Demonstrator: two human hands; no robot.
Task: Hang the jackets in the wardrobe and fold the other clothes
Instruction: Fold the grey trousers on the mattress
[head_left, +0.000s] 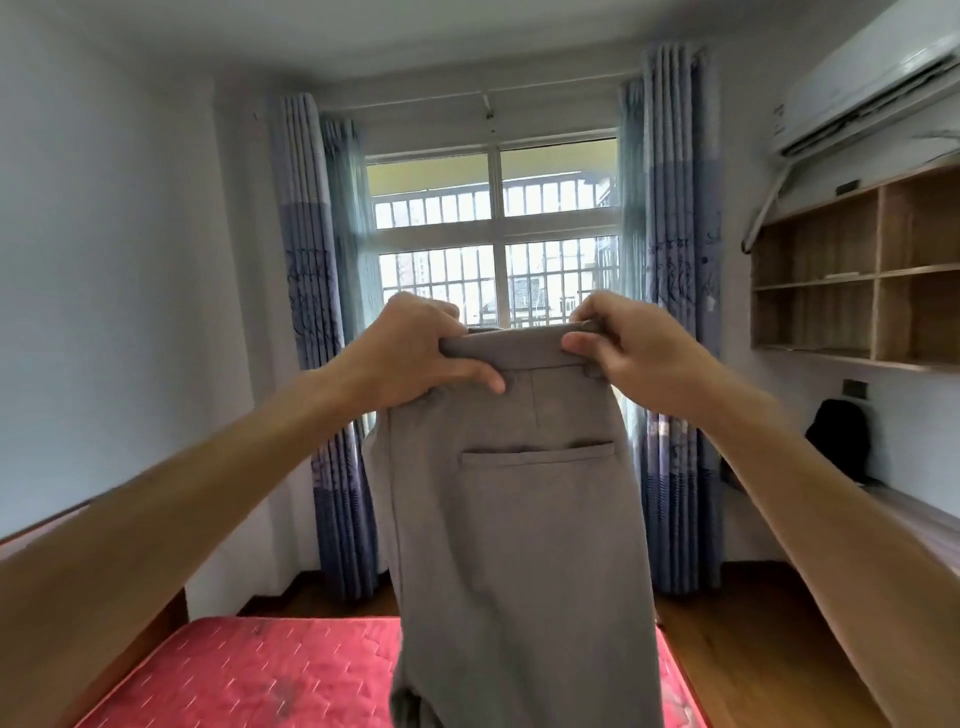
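The grey trousers (514, 519) hang lengthwise straight down, waistband on top, back pocket facing the camera, in front of the window (496, 234). The left hand (410, 353) and right hand (634, 353) each pinch a waistband corner, fingers curled round it. The lower ends drop past the frame's bottom edge over the red mattress (260, 675), with open air on both sides.

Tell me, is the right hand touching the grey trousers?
Touching. The head view shows the right hand pinching the waistband of the grey trousers, thumb in front, fingers over the top edge.
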